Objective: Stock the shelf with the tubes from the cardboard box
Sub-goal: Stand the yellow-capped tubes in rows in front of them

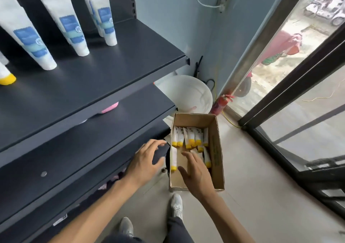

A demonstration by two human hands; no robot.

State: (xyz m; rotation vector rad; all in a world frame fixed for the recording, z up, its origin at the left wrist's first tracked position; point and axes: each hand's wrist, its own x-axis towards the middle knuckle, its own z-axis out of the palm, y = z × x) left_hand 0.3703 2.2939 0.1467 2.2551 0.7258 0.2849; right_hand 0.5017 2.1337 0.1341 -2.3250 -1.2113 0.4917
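Cardboard box (217, 149) on the floor (261, 186), right of the shelf (112, 59), with tubes (188, 137) inside. Right hand (196, 173) over the box; left hand (147, 160) just left of it. Bucket (188, 93) behind the box; standing tubes (69, 24) on the shelf.

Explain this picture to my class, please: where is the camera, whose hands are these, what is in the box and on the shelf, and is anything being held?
There is one picture, taken by a wide-angle camera worn on a person's head, looking down. No machine is involved: the left hand and right hand belong to that person, whose shoes show below. On the floor stands an open cardboard box holding small white tubes with yellow caps. The right hand reaches into the box with fingers spread; the left hovers beside it. Neither holds anything. On the dark shelf stand larger white tubes with blue labels, and one yellow-capped tube at the left edge.
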